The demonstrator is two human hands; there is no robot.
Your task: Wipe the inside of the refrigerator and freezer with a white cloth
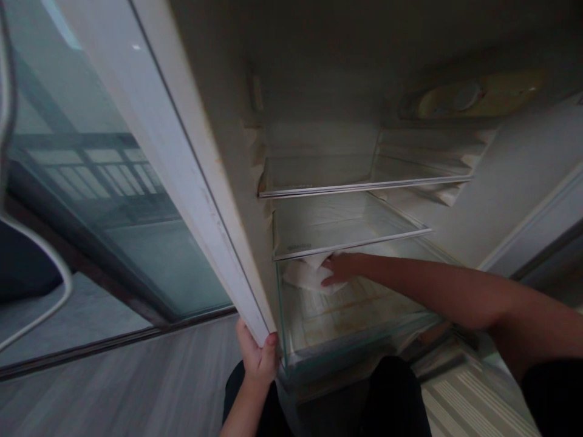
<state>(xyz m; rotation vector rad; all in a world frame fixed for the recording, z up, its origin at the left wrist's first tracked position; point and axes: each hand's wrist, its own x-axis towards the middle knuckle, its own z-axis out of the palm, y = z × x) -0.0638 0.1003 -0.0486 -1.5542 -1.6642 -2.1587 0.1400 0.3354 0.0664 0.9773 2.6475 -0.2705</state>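
In the head view, the fingers of the right hand (pixel 340 268) rest bent against a white cloth (pixel 298 276); whether they pinch it, I cannot tell. The left hand's (pixel 257 359) fingers grip the front edge of the fridge (pixel 241 182). A quick lift could knock the right fingers against the lower shelf (pixel 341 229) just above them. Inside the fridge, the upper shelf (pixel 328 173) sits higher above those fingers, the cloth beneath them

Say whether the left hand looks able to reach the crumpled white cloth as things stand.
Probably not: the left hand grips the edge of the white refrigerator side wall, which separates it from the cloth.
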